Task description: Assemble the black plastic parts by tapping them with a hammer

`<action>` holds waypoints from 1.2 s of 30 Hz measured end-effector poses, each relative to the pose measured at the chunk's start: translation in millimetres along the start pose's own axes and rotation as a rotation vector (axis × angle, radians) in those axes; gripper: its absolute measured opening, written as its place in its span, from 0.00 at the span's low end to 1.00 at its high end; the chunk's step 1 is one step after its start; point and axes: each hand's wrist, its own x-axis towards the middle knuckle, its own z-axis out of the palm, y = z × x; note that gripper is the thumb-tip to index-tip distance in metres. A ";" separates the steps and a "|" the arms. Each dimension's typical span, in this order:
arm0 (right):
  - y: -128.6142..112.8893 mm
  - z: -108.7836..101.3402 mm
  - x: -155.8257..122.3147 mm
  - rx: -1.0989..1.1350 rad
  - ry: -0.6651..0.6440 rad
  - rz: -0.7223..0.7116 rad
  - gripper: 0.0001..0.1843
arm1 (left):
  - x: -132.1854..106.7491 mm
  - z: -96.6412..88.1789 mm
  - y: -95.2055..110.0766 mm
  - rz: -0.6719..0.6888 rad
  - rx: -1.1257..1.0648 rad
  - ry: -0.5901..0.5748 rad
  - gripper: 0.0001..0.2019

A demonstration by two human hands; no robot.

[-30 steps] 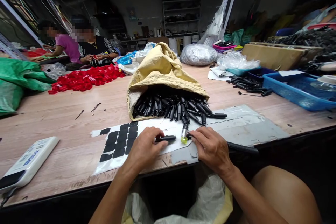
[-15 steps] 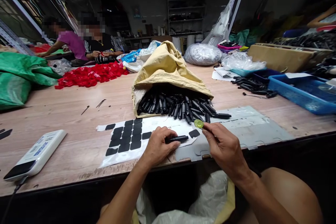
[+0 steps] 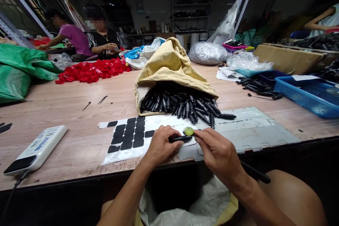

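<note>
My left hand (image 3: 162, 143) lies at the table's front edge, fingers closed around a black pen-shaped tube (image 3: 182, 138) pointing right. My right hand (image 3: 217, 147) pinches a small tool with a round yellow-green head (image 3: 188, 131), held against or just above the tube's tip. Past my right wrist a black rod (image 3: 256, 173) sticks out; whether it belongs to that tool I cannot tell. Left of my hands is a white sheet (image 3: 111, 157) bearing rows of black rounded squares (image 3: 129, 137). Similar black tubes (image 3: 182, 109) spill from a yellow sack (image 3: 172, 60) in front of me.
A white device with a cable (image 3: 37, 150) lies at left. A grey sheet (image 3: 265, 127) and a blue tray (image 3: 304, 100) are at right. Red pieces (image 3: 92, 70) are heaped near two people at back left. An open sack (image 3: 182, 215) is below the table edge.
My right hand has moved left, bringing the yellow-green head to the tube in my left hand. That tube has barely shifted. The view has turned slightly.
</note>
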 end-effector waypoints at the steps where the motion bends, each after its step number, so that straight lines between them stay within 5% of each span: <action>1: 0.0 -2.7 1.1 0.013 0.053 -0.007 0.15 | 0.1 -0.2 0.5 -0.003 -0.002 -0.001 0.06; 3: 0.2 -6.1 1.5 0.037 0.128 -0.015 0.15 | 0.4 -0.8 1.5 -0.009 -0.001 -0.003 0.05; 8: 9.3 -0.8 -7.5 -0.018 -0.003 0.042 0.15 | 0.2 -1.5 2.6 -0.011 0.005 -0.001 0.06; 14: 28.4 -7.6 -3.8 -0.055 0.069 0.060 0.12 | -1.2 -3.6 3.2 0.001 0.013 -0.022 0.07; 22: 53.9 0.1 -10.4 -0.349 -0.022 -0.056 0.10 | -0.7 -7.4 -0.6 -0.061 -0.100 -0.007 0.24; 36: 52.4 10.0 -17.8 -0.368 0.028 -0.005 0.11 | -4.8 -10.2 5.6 -0.038 -0.072 0.002 0.22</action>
